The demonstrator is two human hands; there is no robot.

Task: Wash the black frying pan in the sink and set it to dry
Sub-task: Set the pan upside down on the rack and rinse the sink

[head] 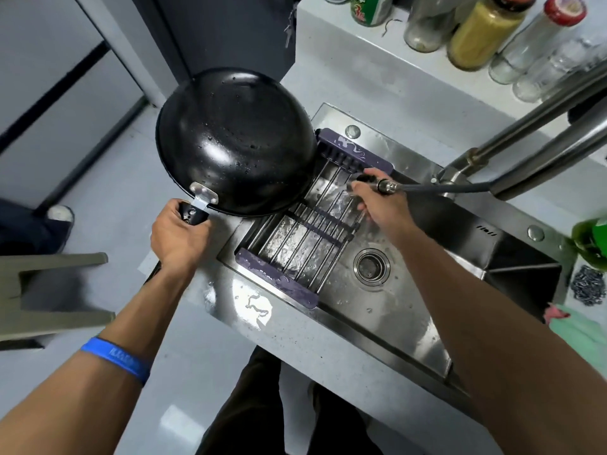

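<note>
Pan (236, 139), black and beaded with water, is held bottom-up at the left end of the sink (410, 320), over the rack (305, 231); left hand (179, 238) grips its handle (193, 215), right hand (377, 201) grips the pull-out sprayer head (382, 186) beside it

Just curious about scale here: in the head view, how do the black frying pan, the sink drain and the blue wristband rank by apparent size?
1. Black frying pan, clearly largest.
2. Blue wristband and sink drain look similar; the wristband is nearer the camera, so I won't rank them.
</note>
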